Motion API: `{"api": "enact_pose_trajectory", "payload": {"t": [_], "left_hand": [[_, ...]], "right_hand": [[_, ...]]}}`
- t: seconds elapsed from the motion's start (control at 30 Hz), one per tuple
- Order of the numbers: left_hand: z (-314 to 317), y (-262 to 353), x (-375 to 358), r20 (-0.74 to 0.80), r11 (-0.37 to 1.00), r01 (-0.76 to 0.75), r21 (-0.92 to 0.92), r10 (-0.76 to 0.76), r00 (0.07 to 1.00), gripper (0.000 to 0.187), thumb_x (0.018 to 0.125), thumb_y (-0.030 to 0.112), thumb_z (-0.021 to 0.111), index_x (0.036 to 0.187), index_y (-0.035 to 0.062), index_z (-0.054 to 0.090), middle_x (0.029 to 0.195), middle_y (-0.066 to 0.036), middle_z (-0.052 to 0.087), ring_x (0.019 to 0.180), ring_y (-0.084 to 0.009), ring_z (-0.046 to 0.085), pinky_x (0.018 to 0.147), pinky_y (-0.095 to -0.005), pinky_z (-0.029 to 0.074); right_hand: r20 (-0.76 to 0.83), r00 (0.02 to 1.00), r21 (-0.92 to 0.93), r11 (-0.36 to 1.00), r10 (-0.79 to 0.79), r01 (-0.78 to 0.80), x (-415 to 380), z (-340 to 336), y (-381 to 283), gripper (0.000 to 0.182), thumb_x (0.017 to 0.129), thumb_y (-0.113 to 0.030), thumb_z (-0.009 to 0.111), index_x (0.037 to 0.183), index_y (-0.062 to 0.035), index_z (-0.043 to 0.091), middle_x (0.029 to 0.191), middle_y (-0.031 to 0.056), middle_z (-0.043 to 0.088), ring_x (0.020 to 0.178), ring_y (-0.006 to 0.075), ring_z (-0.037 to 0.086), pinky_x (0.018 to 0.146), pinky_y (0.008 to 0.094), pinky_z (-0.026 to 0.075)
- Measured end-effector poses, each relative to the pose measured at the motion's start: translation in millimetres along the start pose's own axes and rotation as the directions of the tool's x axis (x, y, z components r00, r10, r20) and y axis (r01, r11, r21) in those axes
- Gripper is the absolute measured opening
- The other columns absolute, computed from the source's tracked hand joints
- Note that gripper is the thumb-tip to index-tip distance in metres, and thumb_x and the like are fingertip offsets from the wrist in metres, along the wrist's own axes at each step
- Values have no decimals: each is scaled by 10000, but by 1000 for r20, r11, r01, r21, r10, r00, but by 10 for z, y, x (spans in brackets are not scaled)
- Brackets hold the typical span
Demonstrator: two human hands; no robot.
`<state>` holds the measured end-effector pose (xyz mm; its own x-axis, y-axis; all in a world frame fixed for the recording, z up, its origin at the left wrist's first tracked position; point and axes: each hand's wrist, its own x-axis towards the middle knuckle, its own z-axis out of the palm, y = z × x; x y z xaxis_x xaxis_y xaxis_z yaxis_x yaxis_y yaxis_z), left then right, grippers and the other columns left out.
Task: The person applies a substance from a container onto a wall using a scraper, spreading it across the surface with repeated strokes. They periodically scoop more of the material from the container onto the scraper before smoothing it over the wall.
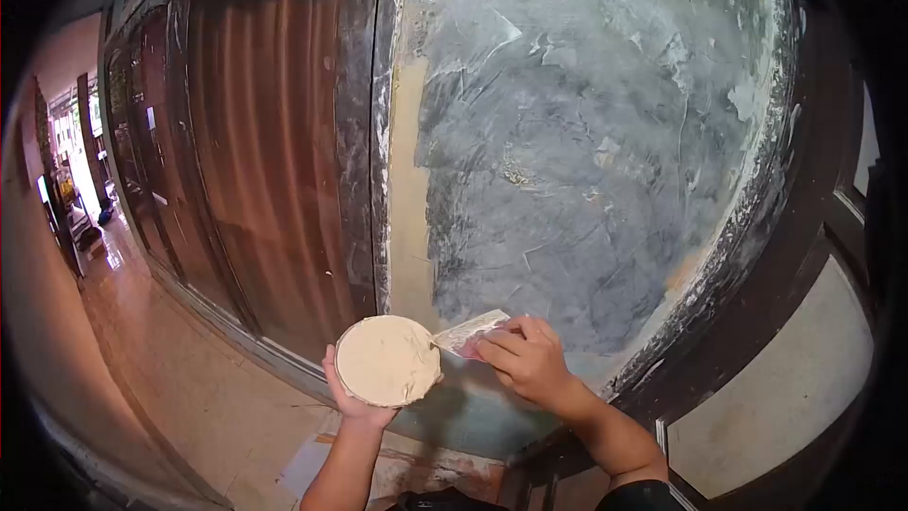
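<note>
My left hand point(357, 397) holds up a round container of cream-coloured putty point(386, 358) from beneath, its fingers wrapped round the left side. The putty fills it to the rim and looks rough along the right edge. In my right hand point(530, 360) is a putty knife point(470, 331), its blade pointing left with its tip at the container's right edge. Pale smears cover the blade. Behind both hands stands a grey wall panel point(567, 180) with scraped and patchy white marks. A strip of beige putty point(410, 161) runs down its left side.
Left of the panel are dark-framed glass doors with a brown curtain point(274, 132) behind. A dark wooden frame point(738, 350) with a pale panel stands at the right. Tiled floor point(189, 341) stretches left toward a bright opening point(80, 151). A white sheet point(305, 466) lies near my left forearm.
</note>
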<state>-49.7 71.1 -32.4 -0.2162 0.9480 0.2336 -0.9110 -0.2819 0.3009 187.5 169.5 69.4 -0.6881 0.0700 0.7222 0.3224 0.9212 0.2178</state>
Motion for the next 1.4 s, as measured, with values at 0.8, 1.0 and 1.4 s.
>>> {"api": "enact_pose_trajectory", "payload": {"t": [0.8,1.0,1.4], "left_hand": [[-387,391,-310,-76,998,-66,-12,65,995,960,899,824,379,1551,123,435,1559,-227,463,1351,-544,497,991,-861,392],[-358,583,-168,-64,995,-100,-5,99,993,953,893,821,394,1550,133,433,1573,-210,448,1370,-536,482,1007,-869,379],[-371,896,-227,-38,995,-100,8,100,994,954,888,832,397,1548,144,440,1553,-213,465,1356,-535,493,994,-870,393]], "right_hand": [[191,839,-123,860,510,-495,456,1194,601,196,950,-319,703,1002,-136,747,846,130,736,840,376,679,685,527,533],[315,752,-145,813,579,-564,463,1219,512,196,975,-327,678,1059,-155,719,872,139,719,939,372,686,682,570,532],[255,839,-178,876,480,-447,177,1543,530,183,960,-318,691,991,-142,729,851,123,724,845,362,680,626,566,533]]}}
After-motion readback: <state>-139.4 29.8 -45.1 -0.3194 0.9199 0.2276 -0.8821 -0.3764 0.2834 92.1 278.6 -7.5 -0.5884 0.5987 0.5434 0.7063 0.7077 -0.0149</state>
